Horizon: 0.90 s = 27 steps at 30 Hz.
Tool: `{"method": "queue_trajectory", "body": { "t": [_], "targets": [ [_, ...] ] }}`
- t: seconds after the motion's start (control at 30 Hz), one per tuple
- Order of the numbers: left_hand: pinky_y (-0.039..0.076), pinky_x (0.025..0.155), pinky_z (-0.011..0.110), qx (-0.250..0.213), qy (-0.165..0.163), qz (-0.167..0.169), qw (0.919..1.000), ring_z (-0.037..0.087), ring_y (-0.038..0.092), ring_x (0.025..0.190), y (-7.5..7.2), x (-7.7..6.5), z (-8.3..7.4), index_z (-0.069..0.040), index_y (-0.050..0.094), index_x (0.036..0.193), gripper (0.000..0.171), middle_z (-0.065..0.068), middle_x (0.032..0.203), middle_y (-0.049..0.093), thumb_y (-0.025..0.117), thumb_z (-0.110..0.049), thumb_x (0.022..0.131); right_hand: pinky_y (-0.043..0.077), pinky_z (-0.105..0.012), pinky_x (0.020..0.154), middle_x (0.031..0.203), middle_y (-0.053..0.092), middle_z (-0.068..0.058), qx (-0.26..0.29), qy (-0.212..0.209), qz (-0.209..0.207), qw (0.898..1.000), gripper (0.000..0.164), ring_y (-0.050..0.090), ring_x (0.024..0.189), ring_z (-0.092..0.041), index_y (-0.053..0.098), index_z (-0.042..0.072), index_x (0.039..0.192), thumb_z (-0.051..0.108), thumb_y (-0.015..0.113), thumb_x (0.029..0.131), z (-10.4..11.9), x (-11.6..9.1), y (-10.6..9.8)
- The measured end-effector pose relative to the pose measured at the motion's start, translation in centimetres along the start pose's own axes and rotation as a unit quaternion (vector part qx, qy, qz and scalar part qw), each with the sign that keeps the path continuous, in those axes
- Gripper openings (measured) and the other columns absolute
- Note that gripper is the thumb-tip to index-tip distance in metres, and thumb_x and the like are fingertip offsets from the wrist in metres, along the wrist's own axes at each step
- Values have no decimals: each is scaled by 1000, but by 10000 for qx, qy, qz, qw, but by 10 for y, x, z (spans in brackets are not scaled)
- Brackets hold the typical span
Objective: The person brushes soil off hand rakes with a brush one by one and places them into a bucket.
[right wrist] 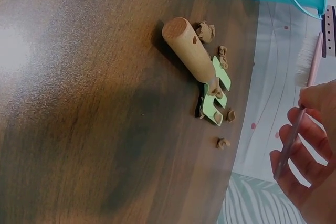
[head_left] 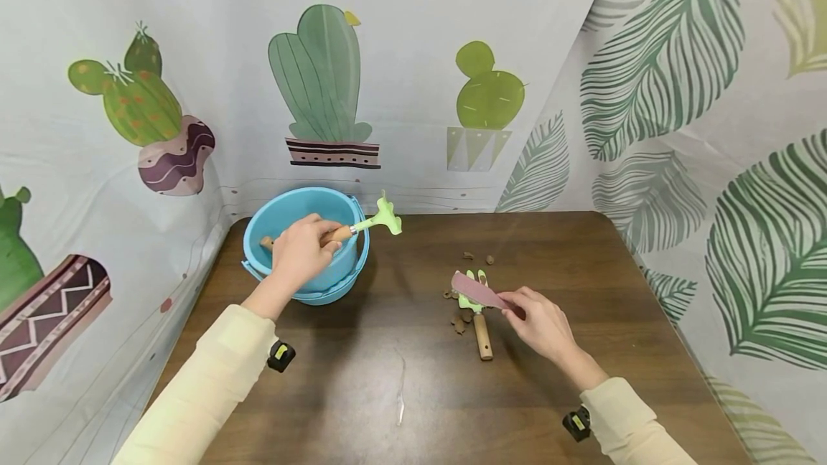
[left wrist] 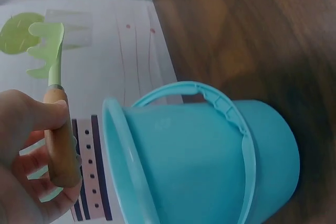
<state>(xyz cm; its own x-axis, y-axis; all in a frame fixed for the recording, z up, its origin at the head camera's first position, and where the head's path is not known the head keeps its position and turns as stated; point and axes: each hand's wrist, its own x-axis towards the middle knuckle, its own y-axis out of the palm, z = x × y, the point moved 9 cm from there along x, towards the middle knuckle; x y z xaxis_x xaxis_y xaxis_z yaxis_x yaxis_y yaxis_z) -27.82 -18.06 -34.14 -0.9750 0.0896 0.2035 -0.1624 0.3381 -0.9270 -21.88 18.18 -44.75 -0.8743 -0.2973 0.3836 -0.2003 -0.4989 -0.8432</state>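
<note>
Person at a brown wood-grain tabletop [head_left: 362, 386], as I watch. Left of centre in the head view, the left hand [head_left: 302, 246], fingers curled round its wooden handle, holds a pale-green, pronged hand rake [head_left: 352, 229] over a light-blue plastic bucket [head_left: 336, 273]. Right of centre, the right hand [head_left: 539, 321], thumb and fingers pinching, holds a flat pink, white-bristled brush [head_left: 476, 289] above a pale-green, wooden-handled fork [head_left: 482, 336] lying among brown crumpled bits [head_left: 459, 324].
</note>
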Motion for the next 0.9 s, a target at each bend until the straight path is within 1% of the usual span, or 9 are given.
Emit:
{"method": "queue_trajectory", "body": {
  "t": [0.1, 0.2, 0.37, 0.5, 0.57, 0.63, 0.7, 0.9],
  "targets": [
    [35, 49, 33, 93, -77, -12, 9999, 19, 51, 67, -3, 2, 7, -21, 67, 111, 32, -2, 80, 55, 69, -25, 80, 33, -20, 47, 80, 58, 11, -10, 5, -8, 10000, 25, 43, 59, -4, 70, 20, 100, 16, 72, 76, 0, 0, 0],
    [37, 49, 35, 200, -184, -2, 9996, 20, 52, 68, -5, 5, 16, -21, 67, 111, 31, -1, 82, 55, 69, -25, 80, 32, -20, 47, 80, 58, 11, -33, 5, -16, 10000, 25, 43, 58, -4, 70, 20, 100, 16, 73, 75, -1, 0, -1],
    [41, 53, 36, 245, -364, 117, 9990, 22, 53, 72, -7, 6, 31, -19, 66, 113, 32, 1, 86, 56, 68, -25, 81, 33, -20, 47, 80, 59, 11, -65, 32, 0, 10000, 24, 44, 59, -4, 70, 20, 99, 15, 72, 75, -1, -1, -1],
    [42, 57, 38, 238, -364, 103, 9990, 24, 55, 76, -12, 7, 39, -16, 66, 113, 32, 5, 87, 57, 67, -23, 82, 33, -20, 47, 80, 59, 11, -84, 51, 14, 10000, 24, 44, 59, -4, 70, 20, 99, 15, 72, 75, -2, -2, 0],
    [43, 58, 39, 321, -392, 122, 9986, 25, 55, 77, -14, 7, 44, -16, 66, 113, 32, 5, 88, 57, 66, -23, 82, 33, -21, 47, 79, 59, 11, -92, 54, 7, 9999, 24, 44, 59, -4, 70, 20, 99, 15, 72, 75, -2, -2, -1],
    [43, 58, 39, 389, -441, 204, 9981, 25, 55, 77, -16, 7, 49, -15, 65, 114, 33, 5, 89, 57, 65, -23, 82, 33, -20, 47, 79, 58, 11, -93, 55, 0, 9999, 24, 43, 59, -4, 70, 20, 99, 15, 72, 75, -2, -2, -2],
    [42, 55, 38, 476, -546, 354, 9967, 25, 54, 75, -17, 8, 54, -16, 64, 116, 34, 6, 90, 57, 64, -24, 83, 32, -20, 47, 79, 58, 11, -106, 55, -2, 9999, 24, 43, 58, -4, 70, 20, 99, 16, 72, 76, -2, -2, -2],
    [41, 52, 37, 618, -768, 685, 9928, 25, 54, 74, -15, 11, 68, -15, 62, 119, 36, 9, 96, 58, 62, -26, 84, 33, -20, 48, 80, 59, 10, -96, 92, 66, 9999, 24, 43, 59, -4, 70, 20, 99, 16, 72, 76, -3, -2, -1]
  ]
}}
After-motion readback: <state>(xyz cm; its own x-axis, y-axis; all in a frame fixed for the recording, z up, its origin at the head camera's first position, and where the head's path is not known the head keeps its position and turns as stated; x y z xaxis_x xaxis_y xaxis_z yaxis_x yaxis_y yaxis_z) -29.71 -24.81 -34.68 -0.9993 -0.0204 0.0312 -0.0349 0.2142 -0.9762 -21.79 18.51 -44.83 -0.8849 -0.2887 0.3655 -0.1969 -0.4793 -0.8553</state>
